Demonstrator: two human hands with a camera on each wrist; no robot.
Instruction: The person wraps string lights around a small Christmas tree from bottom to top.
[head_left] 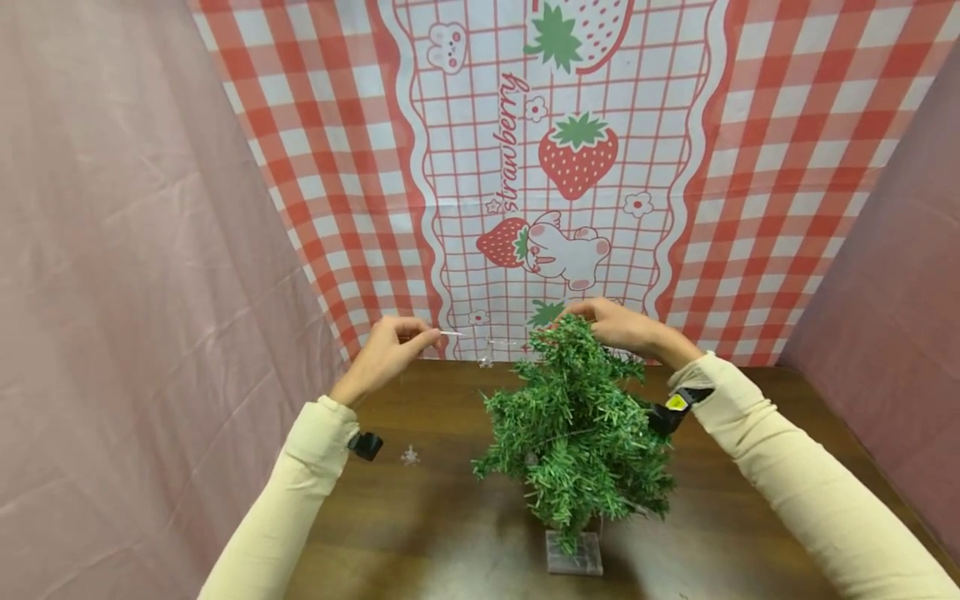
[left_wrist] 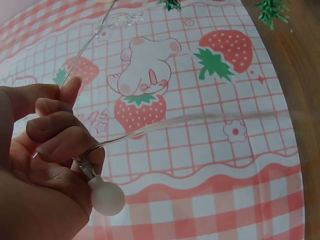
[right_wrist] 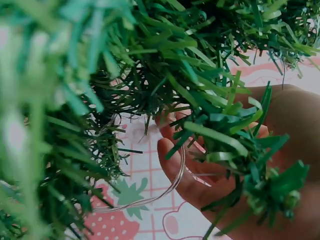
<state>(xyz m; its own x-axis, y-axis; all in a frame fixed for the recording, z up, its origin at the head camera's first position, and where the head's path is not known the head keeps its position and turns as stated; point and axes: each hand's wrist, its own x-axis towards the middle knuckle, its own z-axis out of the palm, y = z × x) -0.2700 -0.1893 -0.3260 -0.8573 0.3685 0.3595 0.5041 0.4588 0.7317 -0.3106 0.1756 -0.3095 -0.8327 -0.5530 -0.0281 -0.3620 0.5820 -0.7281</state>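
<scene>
In the head view my left hand (head_left: 390, 354) is raised to the left of a small green artificial Christmas tree (head_left: 577, 408). Thumb and index finger pinch the thin clear wire of a light string (left_wrist: 80, 57). Below the curled fingers hangs a round white bulb (left_wrist: 107, 198), and another stretch of wire trails off rightward. A clear snowflake (head_left: 487, 358) dangles on the wire between hand and tree. My right hand (head_left: 618, 325) is behind the treetop, partly hidden by branches. Among its curled fingers passes a loop of the wire (right_wrist: 181, 167).
The tree's square base (head_left: 573, 554) stands on a brown wooden table (head_left: 450, 533). Another clear snowflake (head_left: 410, 456) shows at the left. Behind hangs a strawberry-print checked cloth (head_left: 480, 167), with pink curtains (head_left: 135, 292) at the sides.
</scene>
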